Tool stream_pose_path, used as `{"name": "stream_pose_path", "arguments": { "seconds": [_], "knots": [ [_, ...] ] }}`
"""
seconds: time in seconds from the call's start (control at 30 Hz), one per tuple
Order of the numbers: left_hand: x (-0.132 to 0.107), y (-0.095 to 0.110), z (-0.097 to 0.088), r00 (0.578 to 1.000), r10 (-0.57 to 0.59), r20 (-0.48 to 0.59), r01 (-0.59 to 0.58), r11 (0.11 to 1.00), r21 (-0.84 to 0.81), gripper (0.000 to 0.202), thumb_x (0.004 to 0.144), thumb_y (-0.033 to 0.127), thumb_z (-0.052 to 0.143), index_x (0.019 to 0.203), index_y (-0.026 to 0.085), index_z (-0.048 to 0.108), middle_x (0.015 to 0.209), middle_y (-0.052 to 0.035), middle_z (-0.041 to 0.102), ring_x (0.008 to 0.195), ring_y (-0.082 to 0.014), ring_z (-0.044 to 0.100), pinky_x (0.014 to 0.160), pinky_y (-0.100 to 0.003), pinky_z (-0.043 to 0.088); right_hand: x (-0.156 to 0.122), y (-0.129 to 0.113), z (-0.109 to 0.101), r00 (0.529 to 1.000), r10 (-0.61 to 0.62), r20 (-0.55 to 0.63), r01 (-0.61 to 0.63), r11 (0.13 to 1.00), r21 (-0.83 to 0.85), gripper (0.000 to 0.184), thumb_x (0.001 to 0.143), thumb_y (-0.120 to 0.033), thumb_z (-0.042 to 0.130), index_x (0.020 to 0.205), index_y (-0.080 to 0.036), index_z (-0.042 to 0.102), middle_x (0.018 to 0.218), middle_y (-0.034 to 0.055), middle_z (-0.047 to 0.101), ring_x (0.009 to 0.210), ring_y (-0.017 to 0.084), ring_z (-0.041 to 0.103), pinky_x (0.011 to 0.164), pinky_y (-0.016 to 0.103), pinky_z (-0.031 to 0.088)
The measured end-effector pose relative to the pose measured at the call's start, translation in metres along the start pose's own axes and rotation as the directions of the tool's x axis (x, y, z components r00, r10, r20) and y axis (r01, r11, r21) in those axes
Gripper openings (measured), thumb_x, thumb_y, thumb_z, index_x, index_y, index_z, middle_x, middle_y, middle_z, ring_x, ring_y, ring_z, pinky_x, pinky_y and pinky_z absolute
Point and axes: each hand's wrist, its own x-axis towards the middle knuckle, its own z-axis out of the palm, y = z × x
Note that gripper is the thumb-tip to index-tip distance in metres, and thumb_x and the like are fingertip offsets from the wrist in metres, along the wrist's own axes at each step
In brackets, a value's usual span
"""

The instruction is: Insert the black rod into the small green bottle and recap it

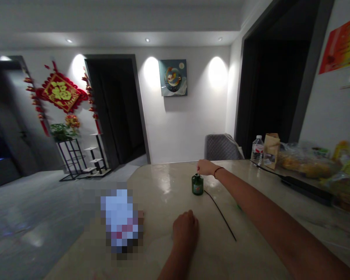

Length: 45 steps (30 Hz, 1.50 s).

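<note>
A small dark green bottle [197, 185] stands upright on the pale glossy table [163, 202]. My right hand [205, 167] reaches far across the table and its fingers are pinched together just above the bottle's top, on something too small to make out. A dark band sits on that wrist. My left hand [186, 229] rests on the table nearer to me, curled into a loose fist with nothing visible in it. A thin black cable [221, 214] runs along the table from beside the bottle toward me.
At the table's right side stand a water bottle [257, 151], a brown paper bag [271, 150], bags of food [309, 163] and a long black object [306, 188]. A grey chair [221, 147] is at the far end. A blurred patch [121, 221] sits left.
</note>
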Motion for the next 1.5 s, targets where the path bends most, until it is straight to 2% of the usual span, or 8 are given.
{"name": "stream_pose_path", "arguments": {
  "seconds": [0.13,0.33,0.53,0.67,0.8,1.0,1.33,1.5],
  "knots": [
    [-0.001,0.001,-0.002,1.0,0.003,0.006,-0.003,1.0,-0.005,0.026,0.082,0.025,0.032,0.089,0.018,0.056,0.088,-0.0075,0.063,0.085,-0.0191,0.058,0.07,-0.029,0.039,0.007,-0.007,0.009,0.999,0.012,0.045,-0.01,0.999,-0.044,0.024,0.067,-0.016,0.057,0.085,-0.008,0.071,0.09,0.0167,0.069,0.084,0.021,0.064,0.068,0.02,0.045],
    [-0.002,0.002,-0.002,1.0,0.006,0.007,-0.006,1.0,-0.009,0.026,0.082,0.025,0.033,0.09,0.017,0.057,0.088,-0.0076,0.064,0.085,-0.019,0.059,0.07,-0.028,0.04,0.009,-0.01,0.017,0.999,0.045,0.018,-0.044,0.997,-0.057,0.025,0.067,-0.012,0.055,0.087,-0.004,0.069,0.092,0.0212,0.067,0.089,0.024,0.063,0.072,0.024,0.045],
    [-0.004,0.003,-0.005,1.0,0.011,0.021,-0.011,1.0,-0.023,0.027,0.083,0.024,0.032,0.093,0.017,0.056,0.089,-0.0075,0.063,0.087,-0.019,0.058,0.072,-0.028,0.04,0.01,-0.011,0.02,0.998,0.053,-0.029,-0.053,0.999,0.011,0.022,0.07,-0.011,0.052,0.082,-0.008,0.071,0.089,0.017,0.069,0.086,0.02,0.063,0.072,0.021,0.044],
    [-0.003,0.002,-0.006,0.999,0.003,0.045,-0.002,1.0,-0.021,0.026,0.083,0.024,0.033,0.092,0.018,0.056,0.09,-0.0073,0.063,0.087,-0.0186,0.058,0.072,-0.028,0.04,0.012,-0.006,0.024,0.997,0.072,-0.042,-0.069,0.995,0.074,0.021,0.068,-0.011,0.056,0.081,-0.012,0.071,0.088,0.0119,0.07,0.083,0.017,0.063,0.068,0.018,0.044],
    [-0.003,0.001,-0.003,1.0,0.007,0.022,-0.007,1.0,-0.017,0.025,0.082,0.023,0.033,0.092,0.018,0.056,0.089,-0.0072,0.063,0.086,-0.0188,0.058,0.073,-0.028,0.04,0.014,0.0,0.029,0.996,0.076,-0.048,-0.068,0.988,0.138,0.022,0.064,-0.009,0.057,0.08,-0.014,0.07,0.084,0.0076,0.07,0.079,0.014,0.063,0.064,0.017,0.043],
    [-0.003,0.001,-0.002,1.0,-0.001,0.031,0.001,1.0,-0.022,0.026,0.082,0.024,0.033,0.093,0.018,0.056,0.089,-0.008,0.063,0.086,-0.0195,0.058,0.072,-0.03,0.041,0.018,0.009,0.033,0.994,0.097,-0.05,-0.085,0.975,0.205,0.026,0.06,-0.009,0.06,0.084,-0.013,0.069,0.084,0.0056,0.07,0.077,0.013,0.062,0.06,0.016,0.043],
    [-0.003,0.002,-0.003,1.0,0.008,0.025,-0.007,1.0,-0.026,0.026,0.083,0.023,0.032,0.092,0.018,0.056,0.089,-0.0074,0.063,0.087,-0.0187,0.057,0.072,-0.028,0.039,0.026,0.008,0.031,0.994,0.106,-0.037,-0.096,0.973,0.212,0.022,0.055,-0.006,0.062,0.074,-0.015,0.07,0.078,0.0048,0.07,0.073,0.013,0.063,0.057,0.015,0.041],
    [-0.003,0.002,-0.004,0.998,-0.008,0.064,0.01,1.0,-0.026,0.027,0.082,0.023,0.032,0.093,0.017,0.056,0.09,-0.0073,0.063,0.087,-0.0182,0.057,0.072,-0.027,0.039,0.028,0.005,0.031,0.991,0.129,-0.035,-0.12,0.973,0.197,0.021,0.053,-0.008,0.064,0.072,-0.015,0.07,0.077,0.0047,0.07,0.072,0.013,0.063,0.057,0.016,0.042]
  ]
}}
